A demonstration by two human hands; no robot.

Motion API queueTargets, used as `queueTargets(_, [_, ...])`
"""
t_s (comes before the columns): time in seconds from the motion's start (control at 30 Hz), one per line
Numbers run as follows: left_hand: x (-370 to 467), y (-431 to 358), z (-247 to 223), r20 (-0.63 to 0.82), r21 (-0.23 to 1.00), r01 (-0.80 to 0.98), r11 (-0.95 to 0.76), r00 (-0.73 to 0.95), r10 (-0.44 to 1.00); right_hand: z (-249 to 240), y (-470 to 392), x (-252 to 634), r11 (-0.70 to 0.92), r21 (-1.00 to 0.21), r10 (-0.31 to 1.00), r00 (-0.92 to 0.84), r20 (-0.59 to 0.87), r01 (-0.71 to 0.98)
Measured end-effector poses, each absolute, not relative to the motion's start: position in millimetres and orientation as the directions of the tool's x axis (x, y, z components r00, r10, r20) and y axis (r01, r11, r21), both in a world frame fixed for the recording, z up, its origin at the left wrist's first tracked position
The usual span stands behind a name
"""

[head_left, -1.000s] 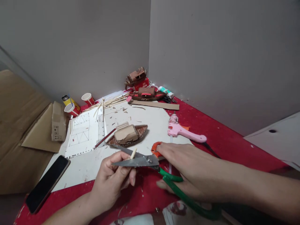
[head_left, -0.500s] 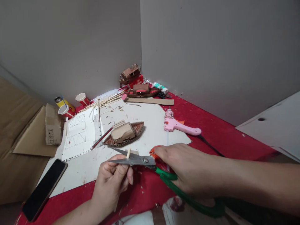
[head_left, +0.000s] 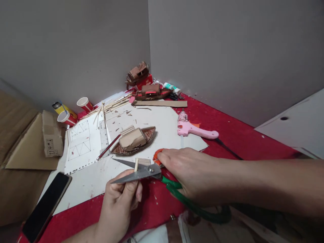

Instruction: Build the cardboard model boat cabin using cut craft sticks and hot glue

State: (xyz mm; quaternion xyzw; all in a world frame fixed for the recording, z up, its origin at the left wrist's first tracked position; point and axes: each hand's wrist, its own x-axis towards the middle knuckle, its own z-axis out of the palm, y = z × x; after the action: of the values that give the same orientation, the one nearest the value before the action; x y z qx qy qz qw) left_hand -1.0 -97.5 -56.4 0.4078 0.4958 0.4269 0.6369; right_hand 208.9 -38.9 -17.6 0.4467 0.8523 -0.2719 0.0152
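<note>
A: What's at far left?
B: A cardboard box (head_left: pixel 19 138) is sitting there, a dark-screened phone (head_left: pixel 47 206) lying in front. Next, a drawing sheet (head_left: pixel 79 136) is lying flat, a pencil (head_left: pixel 108 147) slanting beside its right edge.
A: The left hand?
B: The left hand (head_left: pixel 120 202) is pinching a pale stick (head_left: pixel 136 165) between thumb and fingers. The stick is poking up nearly upright. Behind, a model boat (head_left: pixel 135 141) is resting on the white sheet (head_left: pixel 162 123).
A: And the scissors?
B: The scissors (head_left: pixel 141 173) are straddling the stick, blades apart, tips pointing left. The right hand (head_left: pixel 187 173) is gripping the handles.
A: Beyond that?
B: A pink glue gun (head_left: pixel 193 129) is lying behind the right hand, partly on the red cloth (head_left: pixel 220 130).
</note>
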Motion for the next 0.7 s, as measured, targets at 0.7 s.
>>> queueTargets(0.7, [-16.5, -90.7, -68.5, -0.583, 0.703, -0.322, 0.635, 0.252, 0.773, -16.9, -42.4, 183.3, 0.258, -0.323, 0.700, -0.407, -0.587, 0.911])
